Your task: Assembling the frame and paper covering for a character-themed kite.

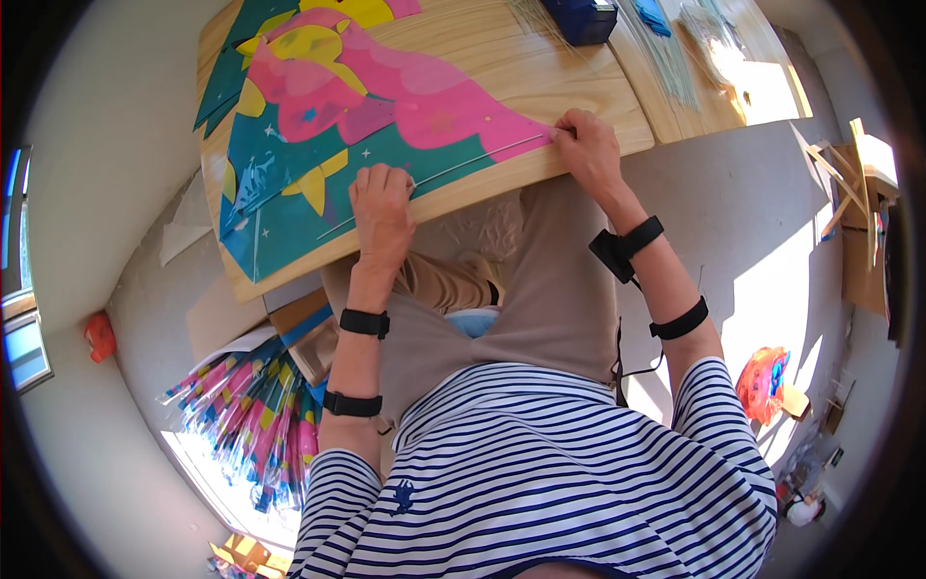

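A thin white rod (463, 165) lies along the near edge of a pink-and-teal film sheet (434, 96) on the pale wooden desk (550, 72). The left hand (384, 209) pinches the rod, the right hand (590, 152) the sheet's right tip. Aligning seems underway; next calls for straightness.

Bright daylight; sun patches blown out on floor (762, 299); glare on teal sheet (289, 227); fisheye bending, black rim.
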`<state>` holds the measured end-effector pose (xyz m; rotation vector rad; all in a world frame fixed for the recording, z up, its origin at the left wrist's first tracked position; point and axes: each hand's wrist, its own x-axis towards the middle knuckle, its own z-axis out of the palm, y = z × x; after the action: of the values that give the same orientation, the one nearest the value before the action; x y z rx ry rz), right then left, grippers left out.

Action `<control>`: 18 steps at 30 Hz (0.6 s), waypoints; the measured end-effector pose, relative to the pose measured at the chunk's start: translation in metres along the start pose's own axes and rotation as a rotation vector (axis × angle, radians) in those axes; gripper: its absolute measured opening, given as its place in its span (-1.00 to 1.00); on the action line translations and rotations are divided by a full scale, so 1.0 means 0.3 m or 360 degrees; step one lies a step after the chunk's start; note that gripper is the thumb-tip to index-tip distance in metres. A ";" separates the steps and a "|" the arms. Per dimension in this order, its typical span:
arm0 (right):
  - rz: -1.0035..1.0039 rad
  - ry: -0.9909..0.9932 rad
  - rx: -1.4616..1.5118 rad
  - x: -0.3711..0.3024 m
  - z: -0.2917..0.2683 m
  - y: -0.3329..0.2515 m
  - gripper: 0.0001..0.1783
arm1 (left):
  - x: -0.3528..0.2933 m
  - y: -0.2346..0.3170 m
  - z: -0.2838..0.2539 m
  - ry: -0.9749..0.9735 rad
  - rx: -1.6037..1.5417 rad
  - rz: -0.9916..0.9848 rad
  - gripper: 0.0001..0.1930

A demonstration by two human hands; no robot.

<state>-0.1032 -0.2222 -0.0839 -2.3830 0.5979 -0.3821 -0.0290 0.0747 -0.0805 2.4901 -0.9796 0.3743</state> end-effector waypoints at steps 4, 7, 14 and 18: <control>0.0011 -0.0006 -0.0044 0.004 0.009 0.002 -0.80 | -0.004 -0.005 0.003 0.0010 0.0022 0.0003 -0.84; 0.0033 -0.0020 -0.0043 0.005 0.010 0.005 -0.81 | -0.003 -0.005 0.005 0.0010 0.0027 0.0004 -0.84; 0.0078 -0.0049 -0.0081 0.009 0.008 0.001 -0.80 | -0.004 0.001 0.006 0.0012 0.0034 -0.0021 -0.85; 0.0147 -0.0056 -0.0108 0.008 0.006 -0.026 -0.82 | -0.006 -0.002 0.004 0.0002 0.0032 -0.0021 -0.85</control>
<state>-0.0978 -0.2171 -0.0796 -2.4110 0.7120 -0.2832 -0.0299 0.0756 -0.0824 2.5131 -0.9628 0.3833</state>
